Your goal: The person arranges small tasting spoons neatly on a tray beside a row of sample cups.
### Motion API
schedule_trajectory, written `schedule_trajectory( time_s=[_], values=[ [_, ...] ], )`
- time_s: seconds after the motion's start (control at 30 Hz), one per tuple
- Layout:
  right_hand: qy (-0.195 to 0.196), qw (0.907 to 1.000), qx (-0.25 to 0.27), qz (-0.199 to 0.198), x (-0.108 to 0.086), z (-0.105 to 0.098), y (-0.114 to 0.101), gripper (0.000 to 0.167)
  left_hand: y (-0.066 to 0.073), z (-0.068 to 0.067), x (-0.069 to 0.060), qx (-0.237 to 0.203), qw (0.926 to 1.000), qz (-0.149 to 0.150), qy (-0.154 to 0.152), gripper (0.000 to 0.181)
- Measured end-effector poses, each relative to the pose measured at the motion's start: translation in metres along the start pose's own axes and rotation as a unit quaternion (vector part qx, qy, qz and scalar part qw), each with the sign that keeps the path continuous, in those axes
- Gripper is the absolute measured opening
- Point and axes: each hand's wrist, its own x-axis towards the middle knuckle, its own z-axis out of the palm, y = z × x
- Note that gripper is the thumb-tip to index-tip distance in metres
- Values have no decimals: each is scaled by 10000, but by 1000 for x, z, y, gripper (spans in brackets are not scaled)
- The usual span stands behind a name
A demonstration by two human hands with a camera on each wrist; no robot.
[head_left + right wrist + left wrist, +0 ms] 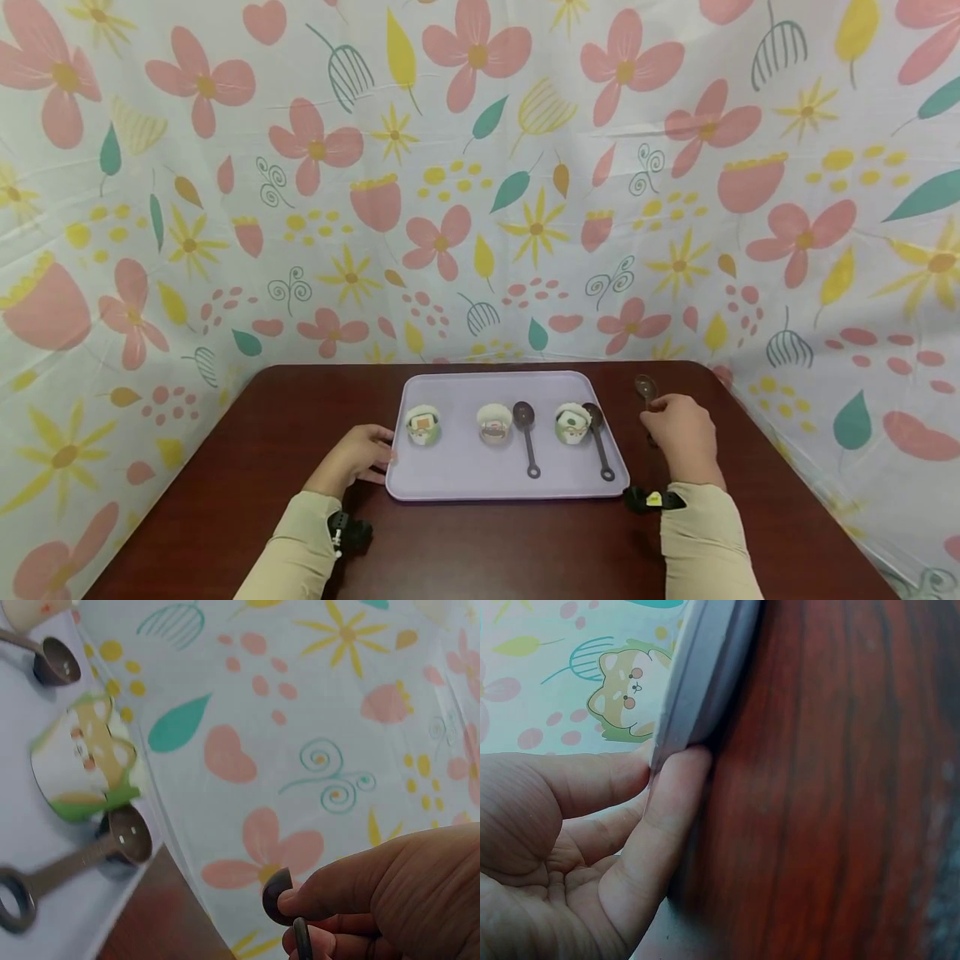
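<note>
My left hand (356, 457) pinches the left rim of a lilac tray (450, 483), fingers on both sides of its edge (697, 682) in the left wrist view. Off the tray's right side, my right hand (682, 437) holds a dark measuring spoon (646, 386) by its handle, bowl pointing away. On the tray stand three small cups: a left one (423, 433), a middle one (494, 429) and a right one (573, 429) with a dog picture. One dark spoon (523, 415) lies beside the middle cup, another spoon (603, 458) beside the right cup.
A dark reddish-brown wooden table (525, 550) carries the tray. Behind and to both sides hangs a white cloth (540, 267) with pink flowers and yellow and green leaves. Black wrist straps (348, 533) are on both sleeves.
</note>
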Motion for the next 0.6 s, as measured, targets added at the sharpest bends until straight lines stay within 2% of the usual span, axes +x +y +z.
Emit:
schedule_trajectory(
  time_s=[0.3,0.6],
  values=[
    [163,9998,36,-139,-2,16,-24,38,1,0,0,-15,10000,2,-3,42],
    [142,9995,201,-216,-4,33,-46,35,2,0,-2,2,10000,-7,-7,42]
  ],
)
